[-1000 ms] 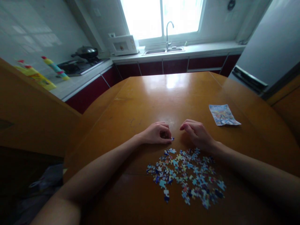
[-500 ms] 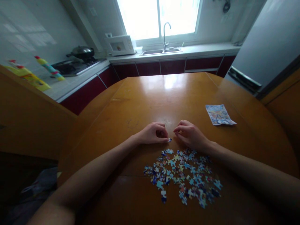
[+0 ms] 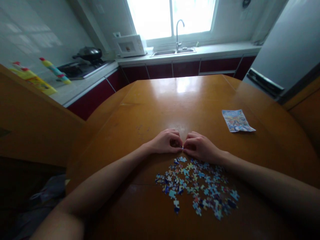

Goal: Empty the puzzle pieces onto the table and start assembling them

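Observation:
My left hand (image 3: 168, 141) and my right hand (image 3: 200, 146) meet fingertip to fingertip just beyond a pile of jigsaw pieces (image 3: 193, 181). Between them is a small jigsaw piece (image 3: 182, 147), mostly covered by the fingers. Both hands are closed, thumb against fingers, each pinching the piece from its own side. The loose pieces, blue, white, yellow and dark, lie scattered close below my right hand and wrist.
All this lies on a round wooden table (image 3: 160, 103). A creased picture sheet (image 3: 238, 120) rests on it to the right. Past the table stand a counter with a sink (image 3: 172, 52), a microwave (image 3: 130, 45), a wok (image 3: 89, 54) and yellow bottles (image 3: 40, 83).
My right hand has moved left and closed its fingers at the small piece in my left hand. The gap between the hands is gone. The view has shifted slightly.

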The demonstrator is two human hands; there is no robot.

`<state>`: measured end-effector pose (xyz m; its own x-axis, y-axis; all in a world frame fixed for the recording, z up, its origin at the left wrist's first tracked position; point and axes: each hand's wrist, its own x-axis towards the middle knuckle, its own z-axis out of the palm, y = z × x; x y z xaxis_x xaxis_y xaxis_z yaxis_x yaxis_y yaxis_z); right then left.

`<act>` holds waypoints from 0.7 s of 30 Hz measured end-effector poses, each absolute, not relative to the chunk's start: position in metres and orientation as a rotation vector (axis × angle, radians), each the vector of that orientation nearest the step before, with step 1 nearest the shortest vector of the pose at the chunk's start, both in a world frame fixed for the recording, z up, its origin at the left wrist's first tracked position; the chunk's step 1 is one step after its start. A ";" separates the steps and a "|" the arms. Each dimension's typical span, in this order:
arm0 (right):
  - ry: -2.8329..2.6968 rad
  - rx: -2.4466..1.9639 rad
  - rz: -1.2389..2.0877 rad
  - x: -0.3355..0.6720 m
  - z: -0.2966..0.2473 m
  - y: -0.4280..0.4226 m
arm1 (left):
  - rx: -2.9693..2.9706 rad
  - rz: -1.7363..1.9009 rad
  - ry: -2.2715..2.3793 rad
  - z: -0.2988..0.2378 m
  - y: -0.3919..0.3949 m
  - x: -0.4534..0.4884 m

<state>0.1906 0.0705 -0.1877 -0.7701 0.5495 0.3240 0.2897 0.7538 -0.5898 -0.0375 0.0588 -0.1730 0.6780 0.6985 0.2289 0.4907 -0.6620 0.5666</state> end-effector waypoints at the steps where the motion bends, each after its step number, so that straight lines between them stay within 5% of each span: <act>1: -2.462 -0.636 0.723 0.190 -0.188 0.070 | 2.425 0.602 0.918 -0.173 0.059 -0.038; 21: -2.456 -0.677 0.771 0.188 -0.188 0.069 | 2.419 0.570 0.890 -0.177 0.061 -0.043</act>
<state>0.1884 0.0694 -0.1883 -0.7652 0.5763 0.2868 0.3089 0.7196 -0.6219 -0.0427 0.0611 -0.1773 0.6988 0.6840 0.2092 0.4761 -0.6631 0.5776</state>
